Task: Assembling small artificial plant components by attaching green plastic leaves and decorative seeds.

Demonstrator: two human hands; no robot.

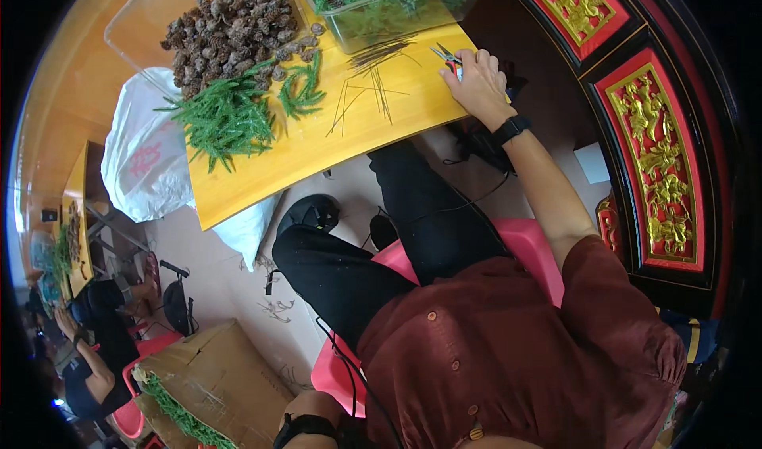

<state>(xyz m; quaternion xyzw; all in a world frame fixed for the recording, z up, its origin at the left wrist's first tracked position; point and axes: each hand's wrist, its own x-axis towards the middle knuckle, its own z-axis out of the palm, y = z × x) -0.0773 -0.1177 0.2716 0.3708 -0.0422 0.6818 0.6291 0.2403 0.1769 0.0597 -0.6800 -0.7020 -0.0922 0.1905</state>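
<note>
My right hand (479, 88) rests at the right end of the yellow tabletop (298, 151), closed over a pair of pliers (449, 59). The pliers' jaws point left and their handle shows red. Only a strapped part of my left arm (313, 405) shows at the lower edge; its fingers are hidden. Left of the pliers lie a bundle of thin brown wires (382, 52) and several loose wires (361, 100). Green artificial pine sprigs (226, 120) are heaped at the table's left, with a smaller sprig (302, 88) beside them.
Brown pine cones (230, 32) fill a clear bin at the back left. Another clear bin (397, 22) holds green sprigs. A white plastic bag (143, 151) hangs by the table's left side. A cardboard box (214, 385) stands on the floor; another person (95, 370) sits at far left.
</note>
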